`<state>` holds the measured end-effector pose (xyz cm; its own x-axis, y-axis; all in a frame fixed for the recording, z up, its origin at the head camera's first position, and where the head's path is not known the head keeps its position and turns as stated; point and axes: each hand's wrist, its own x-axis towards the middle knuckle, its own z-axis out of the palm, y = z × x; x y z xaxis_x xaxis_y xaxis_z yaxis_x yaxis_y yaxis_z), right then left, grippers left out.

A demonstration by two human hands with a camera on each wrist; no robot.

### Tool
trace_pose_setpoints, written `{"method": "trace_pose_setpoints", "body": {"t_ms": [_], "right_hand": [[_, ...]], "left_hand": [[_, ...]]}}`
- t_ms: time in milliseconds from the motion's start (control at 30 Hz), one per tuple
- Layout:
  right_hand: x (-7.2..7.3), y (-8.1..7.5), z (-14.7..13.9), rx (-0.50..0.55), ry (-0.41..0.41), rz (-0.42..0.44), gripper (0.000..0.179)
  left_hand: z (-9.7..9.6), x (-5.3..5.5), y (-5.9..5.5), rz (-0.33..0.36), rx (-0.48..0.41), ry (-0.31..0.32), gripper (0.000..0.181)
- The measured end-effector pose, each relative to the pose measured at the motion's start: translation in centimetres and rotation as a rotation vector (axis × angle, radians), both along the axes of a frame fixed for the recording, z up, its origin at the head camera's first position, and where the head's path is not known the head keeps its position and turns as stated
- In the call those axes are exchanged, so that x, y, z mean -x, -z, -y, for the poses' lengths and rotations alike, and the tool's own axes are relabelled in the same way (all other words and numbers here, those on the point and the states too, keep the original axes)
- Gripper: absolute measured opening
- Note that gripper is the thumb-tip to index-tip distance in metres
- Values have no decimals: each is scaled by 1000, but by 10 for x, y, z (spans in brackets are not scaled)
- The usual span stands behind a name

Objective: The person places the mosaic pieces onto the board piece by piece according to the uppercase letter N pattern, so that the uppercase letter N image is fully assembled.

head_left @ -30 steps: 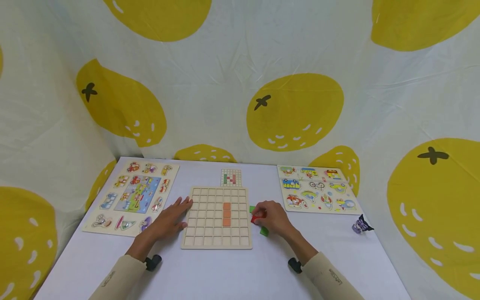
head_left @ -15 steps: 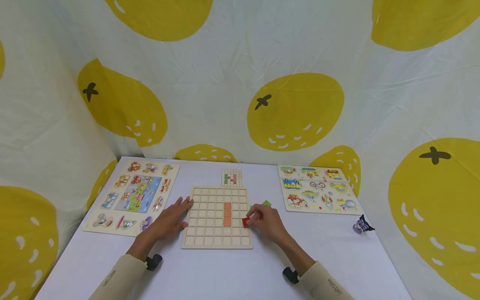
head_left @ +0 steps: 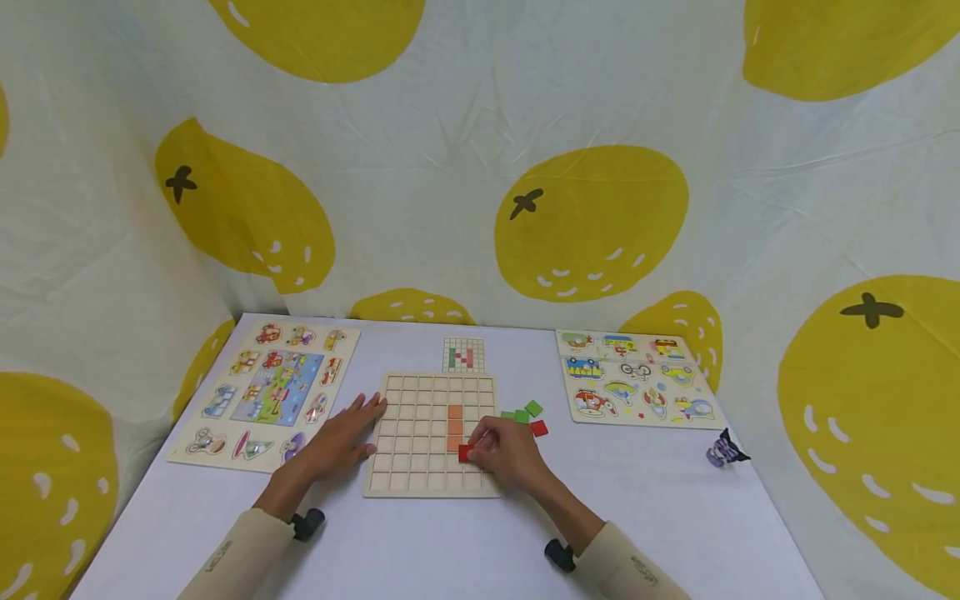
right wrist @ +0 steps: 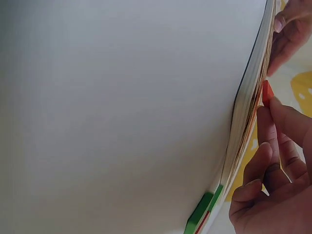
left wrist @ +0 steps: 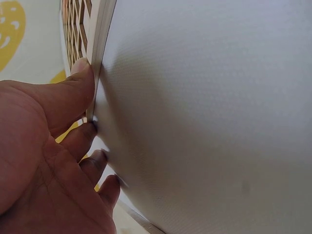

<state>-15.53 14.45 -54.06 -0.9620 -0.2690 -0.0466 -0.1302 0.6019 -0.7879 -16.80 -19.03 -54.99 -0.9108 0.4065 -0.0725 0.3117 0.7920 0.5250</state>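
Note:
A pale wooden grid board [head_left: 408, 481] lies at the table's middle, with three orange square tiles [head_left: 454, 427] in one column. Between thumb and fingertips, my right hand [head_left: 512, 457] pinches a red square tile [head_left: 464, 453] just below the lowest orange tile. The right wrist view shows this red tile [right wrist: 267, 93] tilted at the board's surface. My left hand [head_left: 339, 442] rests at the board's left edge, fingers extended and spread. In the left wrist view, its thumb [left wrist: 80, 87] touches the edge, with the other fingertips down by the table.
Several green tiles [head_left: 533, 408] and another red tile [head_left: 539, 428] lie right of the board. Behind it is a small pattern card [head_left: 463, 355]. Picture puzzles stand at the left [head_left: 180, 454] and right [head_left: 630, 419]. A small purple-black figure [head_left: 723, 450] is near the right edge.
My right hand has picked a red tile from the loose pile and carried it left over the board. A green tile has shifted toward the back. My left hand stays put.

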Motion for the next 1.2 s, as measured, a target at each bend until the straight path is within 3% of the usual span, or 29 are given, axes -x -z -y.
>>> {"method": "trace_pose_setpoints", "body": {"t_ms": [667, 1200], "right_hand": [[-3, -6, 26, -113, 3, 54, 12], [-4, -4, 26, -158, 1, 48, 16]], "left_hand": [[1, 0, 1, -5, -7, 0, 76], [0, 0, 1, -18, 1, 8, 76]]}}
